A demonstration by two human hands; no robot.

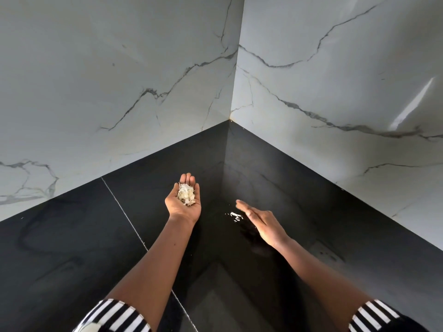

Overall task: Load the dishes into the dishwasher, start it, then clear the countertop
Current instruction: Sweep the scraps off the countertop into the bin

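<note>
My left hand point(184, 207) lies palm up, fingers point(188, 179) loosely cupped, carrying pale scraps point(186, 197); at its three o'clock my right hand point(262, 224), fingers point(244, 207) straight, holds nothing, just beside stray bits point(236, 216) on the black surface point(72, 236).

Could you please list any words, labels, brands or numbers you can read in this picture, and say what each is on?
There is no readable text: none on the marble-look walls, the black countertop, the striped sleeves, or the pale scraps lying in the left hand.
</note>
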